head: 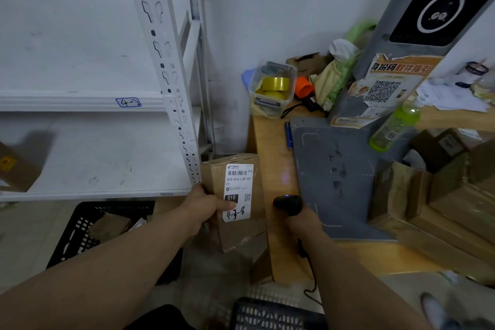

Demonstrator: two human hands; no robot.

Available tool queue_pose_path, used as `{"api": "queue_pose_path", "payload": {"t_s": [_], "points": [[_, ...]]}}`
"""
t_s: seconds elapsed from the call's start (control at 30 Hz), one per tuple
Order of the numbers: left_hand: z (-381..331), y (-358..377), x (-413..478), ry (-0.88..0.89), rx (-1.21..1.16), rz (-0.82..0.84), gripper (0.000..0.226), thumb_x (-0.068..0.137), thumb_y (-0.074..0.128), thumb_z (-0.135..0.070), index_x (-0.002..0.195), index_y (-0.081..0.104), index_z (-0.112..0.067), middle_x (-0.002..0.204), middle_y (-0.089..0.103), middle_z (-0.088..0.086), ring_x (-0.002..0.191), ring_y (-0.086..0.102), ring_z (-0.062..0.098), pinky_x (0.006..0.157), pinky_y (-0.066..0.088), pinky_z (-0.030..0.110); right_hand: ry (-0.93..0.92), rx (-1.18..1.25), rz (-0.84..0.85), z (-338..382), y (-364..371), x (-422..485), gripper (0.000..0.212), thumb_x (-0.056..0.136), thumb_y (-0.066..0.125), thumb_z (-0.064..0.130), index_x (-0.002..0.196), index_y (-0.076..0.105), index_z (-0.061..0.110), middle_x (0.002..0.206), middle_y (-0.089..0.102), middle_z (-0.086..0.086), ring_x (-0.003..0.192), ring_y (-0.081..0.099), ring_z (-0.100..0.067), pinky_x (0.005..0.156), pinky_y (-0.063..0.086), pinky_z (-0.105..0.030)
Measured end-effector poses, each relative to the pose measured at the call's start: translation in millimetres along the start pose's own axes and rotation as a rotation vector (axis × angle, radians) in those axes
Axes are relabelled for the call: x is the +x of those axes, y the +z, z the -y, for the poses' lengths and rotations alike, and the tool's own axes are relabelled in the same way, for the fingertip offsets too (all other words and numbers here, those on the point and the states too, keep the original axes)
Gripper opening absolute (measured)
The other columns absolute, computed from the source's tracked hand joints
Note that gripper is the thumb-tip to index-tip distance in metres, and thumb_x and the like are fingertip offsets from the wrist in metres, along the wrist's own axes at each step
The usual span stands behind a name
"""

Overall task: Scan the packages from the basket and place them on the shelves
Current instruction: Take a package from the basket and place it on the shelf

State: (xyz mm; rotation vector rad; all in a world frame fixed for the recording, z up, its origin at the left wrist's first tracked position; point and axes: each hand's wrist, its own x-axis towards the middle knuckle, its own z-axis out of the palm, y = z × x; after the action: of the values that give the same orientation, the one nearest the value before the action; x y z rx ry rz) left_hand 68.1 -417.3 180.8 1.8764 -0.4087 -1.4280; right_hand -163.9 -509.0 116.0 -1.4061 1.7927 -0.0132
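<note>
**010-010-L30-551 package [235, 203] held up by the counter [276, 169]**

The package is gripped in the left hand [206, 203] just left of the counter, thumb on its label [238, 190] ("010", handwritten "4-3-8"). A black scanner [288, 203] is clutched in the right hand [302, 220] over the counter's edge. Farther left, a shelf [93, 166] is tagged "4-2", with a black basket [88, 228] lower down.
</note>
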Motion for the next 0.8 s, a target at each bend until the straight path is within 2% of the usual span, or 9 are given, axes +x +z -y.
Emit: {"api": "queue_pose_path", "payload": {"t_s": [0.13,0.3,0.37,0.43,0.53,0.6,0.67,0.73,0.8], "points": [[1.0,-0.8,-2.7,-0.001,-0.003,0.005,0.076,0.066,0.089,0.000,0.130,0.050,-0.014,0.113,0.073,0.006,0.100,0.070,0.026,0.081,0.060,0.042,0.016,-0.009,-0.002,0.3,-3.3,-0.9,0.039,0.090,0.061,0.012,0.129,0.056,0.010,0.105,0.061,-0.010,0.091,0.059,-0.025,0.068,0.047,-0.033],[0.4,-3.8,-11.6,0.019,0.003,0.027,0.059,0.068,0.087,0.002,0.116,0.057,-0.015,0.109,0.075,0.005,0.105,0.070,0.029,0.095,0.056,0.050,0.054,0.022,-0.023,8.3,-7.2,-6.8,0.058,0.088,0.066,0.015,0.139,0.040,0.004,0.121,0.058,-0.016,0.104,0.061,-0.031,0.074,0.051,-0.039],[0.4,-6.9,-14.9,0.038,-0.009,0.030,0.051,0.071,0.084,0.004,0.105,0.055,-0.019,0.104,0.074,0.003,0.105,0.068,0.028,0.093,0.056,0.045,0.025,0.020,-0.079,11.8,-8.6,-14.1,0.061,0.090,0.065,0.016,0.141,0.033,0.005,0.132,0.051,-0.019,0.115,0.056,-0.035,0.083,0.050,-0.042],[-0.7,-10.4,-19.3,0.061,-0.024,0.038,0.050,0.072,0.083,0.005,0.103,0.053,-0.020,0.101,0.072,0.001,0.103,0.068,0.028,0.085,0.056,0.041,-0.024,-0.017,-0.170,15.8,-10.4,-22.8,0.061,0.090,0.064,0.019,0.140,0.033,0.007,0.136,0.045,-0.020,0.120,0.052,-0.038,0.095,0.050,-0.047],[-2.9,-18.8,-25.6,0.071,-0.029,0.064,0.055,0.072,0.085,0.001,0.115,0.056,-0.017,0.107,0.074,0.004,0.100,0.070,0.026,0.082,0.058,0.041,-0.177,-0.073,-0.254,27.9,-13.0,-37.5,0.057,0.088,0.065,0.021,0.139,0.039,0.012,0.133,0.047,-0.016,0.116,0.052,-0.034,0.093,0.050,-0.043],[-5.6,-27.9,-31.8,0.086,-0.027,0.097,0.057,0.070,0.087,-0.004,0.119,0.059,-0.017,0.106,0.077,0.003,0.100,0.072,0.026,0.091,0.057,0.046,-0.292,-0.026,-0.204,42.8,-14.6,-51.2,0.052,0.088,0.066,0.022,0.136,0.047,0.019,0.128,0.055,-0.008,0.110,0.059,-0.026,0.087,0.052,-0.037],[-9.1,-41.0,-40.9,0.105,-0.031,0.146,0.056,0.071,0.087,-0.010,0.121,0.063,-0.020,0.105,0.078,0.001,0.102,0.072,0.026,0.096,0.055,0.048,-0.360,0.070,-0.083,63.1,-14.3,-68.1,0.039,0.094,0.064,0.024,0.131,0.053,0.022,0.120,0.061,-0.001,0.103,0.062,-0.019,0.089,0.055,-0.036],[-12.4,-58.0,-52.5,0.130,-0.060,0.168,0.049,0.076,0.083,-0.012,0.121,0.065,-0.021,0.104,0.078,0.001,0.103,0.071,0.026,0.097,0.053,0.047,-0.370,0.171,0.032,83.7,-13.2,-87.2,0.029,0.100,0.058,0.030,0.127,0.058,0.020,0.121,0.062,-0.001,0.106,0.062,-0.019,0.095,0.055,-0.040],[-15.9,-79.9,-66.0,0.158,-0.113,0.157,0.039,0.080,0.079,-0.012,0.118,0.068,-0.018,0.101,0.078,0.003,0.103,0.071,0.026,0.093,0.054,0.045,-0.338,0.272,0.123,103.8,-10.6,-111.1,0.030,0.101,0.054,0.043,0.121,0.061,0.022,0.119,0.065,-0.002,0.106,0.062,-0.020,0.097,0.054,-0.044]]}}
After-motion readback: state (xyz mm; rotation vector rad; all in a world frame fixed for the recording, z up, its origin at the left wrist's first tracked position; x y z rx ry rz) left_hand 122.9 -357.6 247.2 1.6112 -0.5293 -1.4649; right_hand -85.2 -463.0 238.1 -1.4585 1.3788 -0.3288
